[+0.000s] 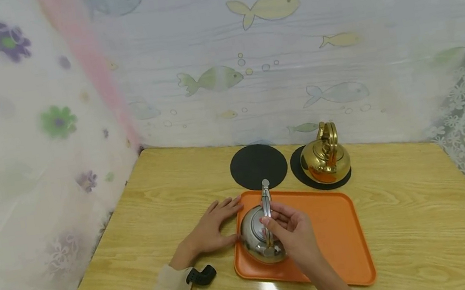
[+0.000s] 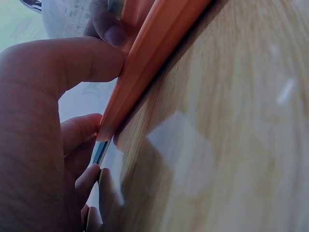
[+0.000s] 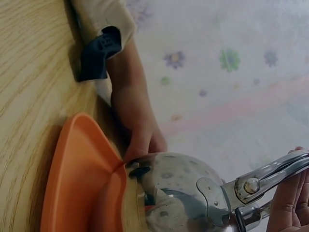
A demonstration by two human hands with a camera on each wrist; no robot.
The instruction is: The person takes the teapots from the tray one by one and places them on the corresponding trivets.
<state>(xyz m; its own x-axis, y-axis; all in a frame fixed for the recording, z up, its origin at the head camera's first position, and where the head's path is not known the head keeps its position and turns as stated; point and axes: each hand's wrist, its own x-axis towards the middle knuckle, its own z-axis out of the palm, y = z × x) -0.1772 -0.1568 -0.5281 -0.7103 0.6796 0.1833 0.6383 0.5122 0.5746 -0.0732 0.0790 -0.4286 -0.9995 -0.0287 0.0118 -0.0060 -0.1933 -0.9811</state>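
Observation:
A silver kettle (image 1: pixel 254 238) with a raised metal handle sits on the left part of an orange tray (image 1: pixel 337 244). My right hand (image 1: pixel 296 233) holds the kettle's handle between thumb and fingers. In the right wrist view the shiny kettle body (image 3: pixel 176 193) stands over the tray, with part of my right hand (image 3: pixel 292 205) behind the handle. Beside the tray's left edge lies my left hand (image 1: pixel 211 231), fingers spread. Its thumb touches the orange rim (image 2: pixel 145 72) in the left wrist view.
Behind the tray, a black round mat (image 1: pixel 258 166) lies on the wooden table (image 1: pixel 410 218). A gold kettle (image 1: pixel 323 164) stands on another black mat (image 1: pixel 296 163) at the back right. Patterned curtains (image 1: pixel 207 38) hang along the table's back and sides.

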